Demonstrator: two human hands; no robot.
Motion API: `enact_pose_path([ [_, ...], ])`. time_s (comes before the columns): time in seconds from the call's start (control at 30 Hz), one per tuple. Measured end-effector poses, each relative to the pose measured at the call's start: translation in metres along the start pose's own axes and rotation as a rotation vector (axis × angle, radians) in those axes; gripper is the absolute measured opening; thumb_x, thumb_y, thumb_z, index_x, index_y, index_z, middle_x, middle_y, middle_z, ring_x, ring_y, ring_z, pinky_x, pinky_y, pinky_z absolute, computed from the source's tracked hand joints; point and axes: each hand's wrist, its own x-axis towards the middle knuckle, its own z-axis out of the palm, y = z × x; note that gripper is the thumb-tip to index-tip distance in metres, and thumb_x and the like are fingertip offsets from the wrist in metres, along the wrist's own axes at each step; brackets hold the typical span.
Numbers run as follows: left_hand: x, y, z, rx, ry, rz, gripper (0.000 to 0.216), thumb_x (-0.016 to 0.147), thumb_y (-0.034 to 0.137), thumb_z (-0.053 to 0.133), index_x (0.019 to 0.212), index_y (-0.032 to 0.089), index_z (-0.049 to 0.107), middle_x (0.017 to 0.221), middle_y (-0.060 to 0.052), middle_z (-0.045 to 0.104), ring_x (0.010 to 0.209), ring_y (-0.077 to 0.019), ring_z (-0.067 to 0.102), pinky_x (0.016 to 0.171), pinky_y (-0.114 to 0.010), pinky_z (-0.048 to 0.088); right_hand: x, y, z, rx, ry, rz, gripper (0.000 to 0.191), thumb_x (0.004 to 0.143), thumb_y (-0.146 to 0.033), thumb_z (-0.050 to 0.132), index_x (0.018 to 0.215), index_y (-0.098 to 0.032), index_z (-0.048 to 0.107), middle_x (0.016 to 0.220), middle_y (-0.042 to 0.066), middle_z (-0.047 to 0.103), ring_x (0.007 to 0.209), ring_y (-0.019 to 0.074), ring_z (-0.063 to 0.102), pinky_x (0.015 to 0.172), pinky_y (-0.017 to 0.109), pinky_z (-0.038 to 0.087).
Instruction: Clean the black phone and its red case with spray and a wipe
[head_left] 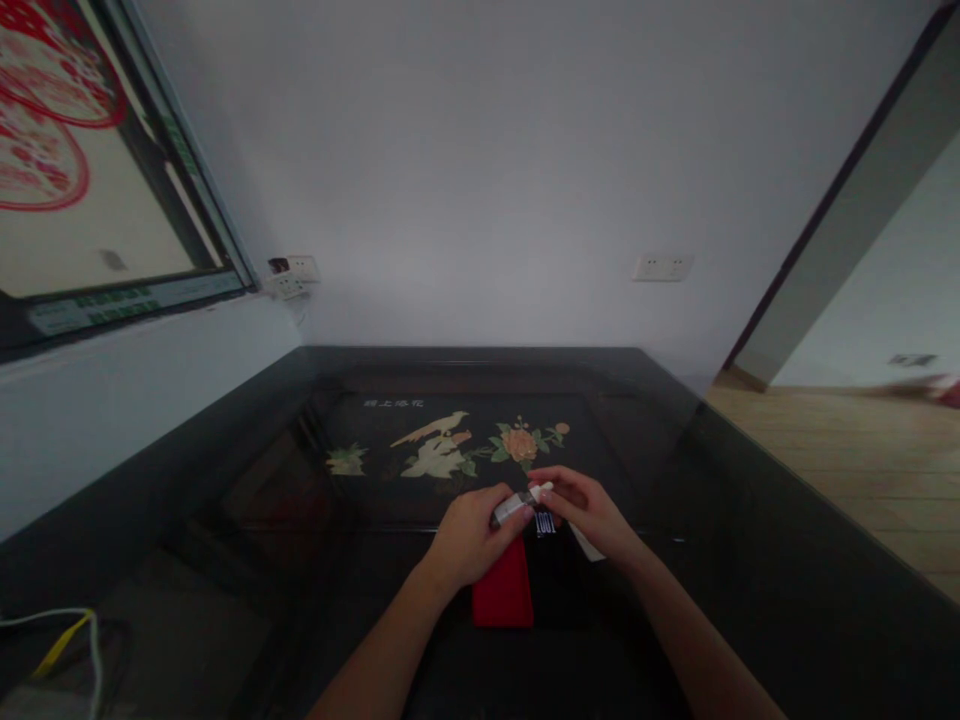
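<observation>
Bare forearms [394, 625] reach in from the bottom edge, over a glossy black worktop [757, 570]. Left hand [471, 530] has its thumb and fingers clamped on a little white-and-grey stick [512, 508], which is up near the middle, tilted, white end toward the other hand. Right hand [591, 512] is curled at that white end; fingertips are right there, but I can't tell if they're gripping or just touching. Under the left hand there's a red box [503, 592], partly hidden by it. White strip [587, 543] pokes out below the right hand. Bird-and-flower picture [435, 458] sits just beyond, and a cable [96, 655] curls at lower left.
</observation>
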Motion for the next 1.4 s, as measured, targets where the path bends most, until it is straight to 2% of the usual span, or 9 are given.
enact_pose_path([
  [0.2, 0.0, 0.001, -0.001, 0.009, -0.015, 0.008, 0.035, 0.099, 0.051, 0.048, 0.087, 0.022, 0.062, 0.078, -0.001, 0.065, 0.072, -0.0169, 0.059, 0.064, -0.025, 0.037, 0.003, 0.006, 0.003, -0.104, 0.032, 0.006, 0.04, 0.086, -0.059, 0.07, 0.09, -0.018, 0.068, 0.071, 0.0, 0.065, 0.064, 0.014, 0.058, 0.057, 0.024, 0.044],
  [0.3, -0.001, 0.0, -0.001, 0.014, 0.003, 0.014, 0.035, 0.1, 0.051, 0.048, 0.086, 0.022, 0.062, 0.078, -0.001, 0.065, 0.072, -0.0168, 0.059, 0.064, -0.024, 0.036, 0.002, 0.005, 0.002, -0.042, 0.007, 0.014, 0.038, 0.084, -0.055, 0.074, 0.098, -0.019, 0.069, 0.076, 0.0, 0.066, 0.066, 0.0137, 0.058, 0.058, 0.024, 0.044],
  [0.43, -0.001, -0.001, -0.001, 0.005, 0.013, 0.017, 0.037, 0.1, 0.052, 0.047, 0.086, 0.022, 0.061, 0.078, -0.001, 0.065, 0.072, -0.0168, 0.059, 0.064, -0.024, 0.036, 0.001, 0.005, 0.002, 0.06, -0.012, -0.003, 0.044, 0.081, -0.052, 0.078, 0.111, -0.021, 0.068, 0.09, 0.002, 0.069, 0.077, 0.0157, 0.062, 0.063, 0.025, 0.047],
  [0.6, -0.001, -0.002, 0.0, 0.0, 0.015, 0.013, 0.036, 0.1, 0.052, 0.048, 0.087, 0.022, 0.062, 0.078, -0.001, 0.065, 0.072, -0.017, 0.059, 0.065, -0.024, 0.037, 0.004, 0.007, 0.002, 0.033, 0.031, 0.0, 0.039, 0.08, -0.053, 0.079, 0.097, -0.019, 0.07, 0.082, 0.001, 0.068, 0.075, 0.0161, 0.063, 0.062, 0.025, 0.047],
  [0.83, -0.002, -0.001, 0.0, -0.005, 0.009, 0.004, 0.038, 0.1, 0.053, 0.048, 0.088, 0.021, 0.063, 0.078, -0.001, 0.065, 0.071, -0.0165, 0.058, 0.065, -0.024, 0.037, 0.003, 0.007, -0.002, 0.055, 0.077, -0.033, 0.039, 0.082, -0.048, 0.079, 0.108, -0.021, 0.07, 0.092, 0.003, 0.072, 0.078, 0.0159, 0.065, 0.063, 0.025, 0.049],
  [1.03, -0.001, -0.004, 0.001, 0.003, 0.009, 0.014, 0.035, 0.1, 0.051, 0.049, 0.089, 0.021, 0.063, 0.078, -0.001, 0.065, 0.072, -0.0163, 0.059, 0.065, -0.024, 0.036, 0.005, 0.009, 0.0, 0.045, 0.101, -0.035, 0.033, 0.08, -0.047, 0.081, 0.098, -0.02, 0.071, 0.088, 0.003, 0.073, 0.075, 0.0153, 0.066, 0.063, 0.025, 0.05],
  [1.2, -0.002, -0.003, -0.001, -0.01, 0.047, 0.011, 0.033, 0.101, 0.051, 0.047, 0.094, 0.022, 0.062, 0.082, -0.001, 0.065, 0.076, -0.018, 0.061, 0.07, -0.025, 0.041, 0.008, 0.008, -0.006, 0.087, 0.258, -0.052, 0.038, 0.078, -0.05, 0.082, 0.1, -0.021, 0.07, 0.089, 0.004, 0.074, 0.08, 0.0198, 0.069, 0.056, 0.024, 0.051],
  [1.3, -0.002, -0.004, -0.001, -0.027, 0.1, 0.007, 0.028, 0.1, 0.048, 0.05, 0.104, 0.023, 0.06, 0.092, -0.003, 0.067, 0.087, -0.0202, 0.063, 0.078, -0.027, 0.044, 0.01, 0.009, -0.011, 0.174, 0.372, -0.082, 0.038, 0.078, -0.05, 0.082, 0.1, -0.022, 0.07, 0.094, 0.005, 0.075, 0.089, 0.0228, 0.072, 0.07, 0.03, 0.059],
  [1.4, 0.0, -0.01, 0.001, -0.035, 0.171, -0.035, 0.027, 0.101, 0.046, 0.049, 0.11, 0.023, 0.058, 0.098, -0.005, 0.067, 0.091, -0.0212, 0.063, 0.081, -0.03, 0.046, 0.012, 0.011, -0.017, 0.287, 0.479, -0.11, 0.037, 0.076, -0.048, 0.085, 0.099, -0.023, 0.07, 0.097, 0.005, 0.077, 0.097, 0.0242, 0.074, 0.084, 0.035, 0.061],
])
